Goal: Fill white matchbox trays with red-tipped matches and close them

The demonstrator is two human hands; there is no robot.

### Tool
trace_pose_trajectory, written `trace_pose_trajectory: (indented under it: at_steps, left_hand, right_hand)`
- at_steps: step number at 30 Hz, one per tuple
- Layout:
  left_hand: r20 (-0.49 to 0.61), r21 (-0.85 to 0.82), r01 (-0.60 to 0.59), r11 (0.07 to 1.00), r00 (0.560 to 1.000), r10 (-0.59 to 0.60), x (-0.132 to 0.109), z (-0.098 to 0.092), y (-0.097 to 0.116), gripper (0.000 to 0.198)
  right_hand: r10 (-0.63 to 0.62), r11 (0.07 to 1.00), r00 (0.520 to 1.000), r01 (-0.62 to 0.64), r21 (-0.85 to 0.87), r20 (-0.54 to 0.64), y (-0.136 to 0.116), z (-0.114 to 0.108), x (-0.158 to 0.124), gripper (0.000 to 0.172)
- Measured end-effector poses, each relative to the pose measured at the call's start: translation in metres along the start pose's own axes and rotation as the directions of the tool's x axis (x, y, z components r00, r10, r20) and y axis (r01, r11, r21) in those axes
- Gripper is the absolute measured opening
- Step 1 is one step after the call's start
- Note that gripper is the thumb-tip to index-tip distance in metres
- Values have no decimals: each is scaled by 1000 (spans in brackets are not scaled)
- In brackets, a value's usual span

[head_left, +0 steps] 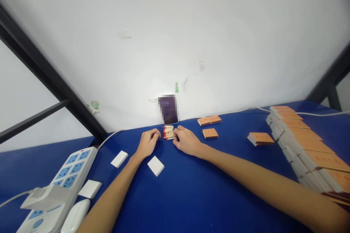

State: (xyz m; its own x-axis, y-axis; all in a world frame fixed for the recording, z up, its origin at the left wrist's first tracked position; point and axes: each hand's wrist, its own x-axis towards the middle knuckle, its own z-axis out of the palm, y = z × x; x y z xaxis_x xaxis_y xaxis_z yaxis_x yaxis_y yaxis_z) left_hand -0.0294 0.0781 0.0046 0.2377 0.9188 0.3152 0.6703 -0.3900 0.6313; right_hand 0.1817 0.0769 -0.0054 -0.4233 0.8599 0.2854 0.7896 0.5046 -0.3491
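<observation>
While left hand [149,141] curls loosely beside matches [168,132], right hand [186,140] half-curled at their ends; can't tell either's grip. Likely light, stiff, snappable; best held end-to-end, gently.

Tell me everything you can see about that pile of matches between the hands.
The matches are thin, pale, wooden-looking sticks with red heads, bunched in a loose pile on the blue table. Most lie roughly crosswise, many heads toward the left hand, which sits slightly apart. The right hand is at their right edge, though contact is unclear.
</observation>
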Motion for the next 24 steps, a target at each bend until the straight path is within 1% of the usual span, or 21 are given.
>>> trace_pose_trajectory:
  at_steps: [5,12,16,18,19,21,22,24]
  left_hand:
    - [36,14,-17,1000,999,16,0,0,0,35]
    - [66,11,-31,999,997,30,-1,0,2,32]
    - [50,2,-34,999,998,34,3,2,0,32]
    - [52,-17,-5,1000,999,6,4,1,1,32]
    - [76,-33,11,999,997,-9,3,-1,3,32]
    - [182,-60,22,998,983,-10,-4,-8,10,31]
    - [241,-57,-4,998,970,18,-10,-13,15,31]
    - [336,19,-107,994,937,94,-29,-23,26,29]
  right_hand:
    - [-14,1000,1000,14,-16,18,0,1,-1,10]
    - [-47,999,999,47,-15,18,0,-2,-2,9]
    - [-79,997,996,80,-8,36,0,-5,-2,7]
    - [-103,995,993,103,3,49,0,-7,-3,6]
    - [-119,993,991,118,13,55,0,-7,-4,5]
    - [-148,989,987,146,34,59,1,-8,-5,5]
    - [-161,986,985,159,44,56,2,-8,-6,5]
    - [-175,983,984,173,60,41,3,-7,-6,4]
